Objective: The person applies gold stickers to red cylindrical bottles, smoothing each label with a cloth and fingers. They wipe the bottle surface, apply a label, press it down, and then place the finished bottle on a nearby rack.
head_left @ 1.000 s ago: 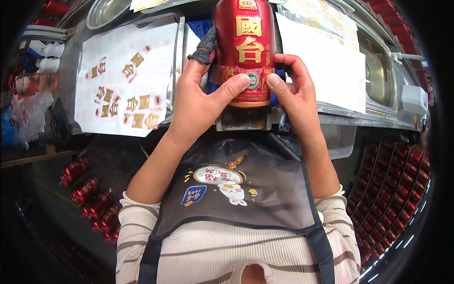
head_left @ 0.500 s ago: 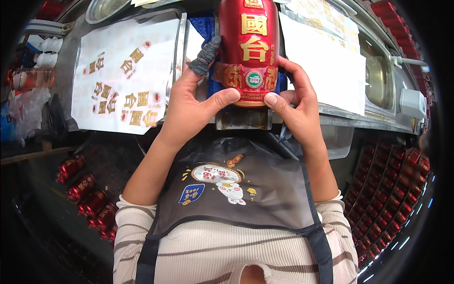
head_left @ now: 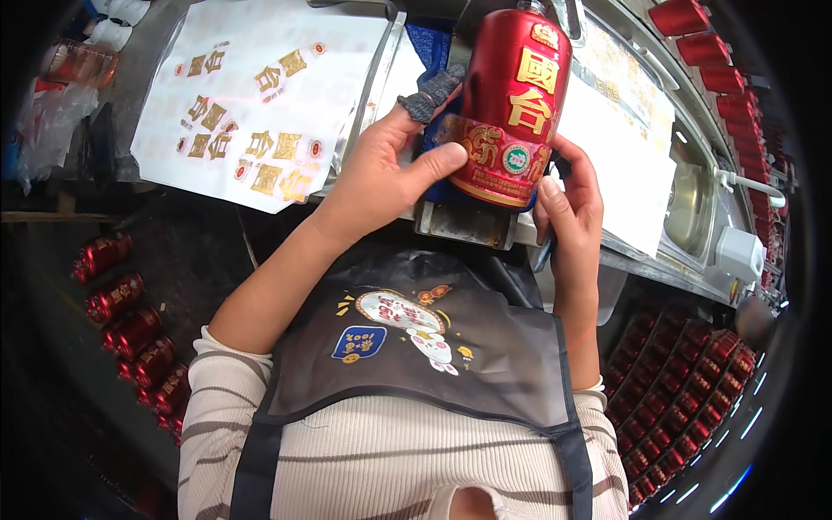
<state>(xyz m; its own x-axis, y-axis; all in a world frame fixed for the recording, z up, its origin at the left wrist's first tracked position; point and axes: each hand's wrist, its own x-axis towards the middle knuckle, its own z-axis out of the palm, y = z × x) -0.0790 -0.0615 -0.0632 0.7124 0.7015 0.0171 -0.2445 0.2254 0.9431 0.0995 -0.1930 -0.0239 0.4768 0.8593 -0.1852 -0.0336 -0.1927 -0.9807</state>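
Observation:
A glossy red bottle (head_left: pixel 513 95) with raised gold characters, a patterned band and a round green-and-white sticker leans to the right on a blue cloth (head_left: pixel 431 52). My left hand (head_left: pixel 381 169) grips its left side, thumb on the front near the base. A grey wrap (head_left: pixel 431 94) covers that hand's index finger. At the lower right of the bottle is my right hand (head_left: pixel 574 204), its index finger against the side. Its other fingers are curled around a slim dark tool (head_left: pixel 543 251), mostly hidden by the hand.
Left of the bottle, a white sheet (head_left: pixel 260 113) with gold character stickers lies on a metal tray. To the right are another white sheet (head_left: pixel 624 186) and a metal basin (head_left: pixel 696 178). Rows of red bottles (head_left: pixel 680 390) stand at lower right; more (head_left: pixel 139 334) are at left.
The bottle has gone from upright to tilted right in the view, and its neck now shows. My right thumb has come off its front to the lower edge. The whole view has shifted.

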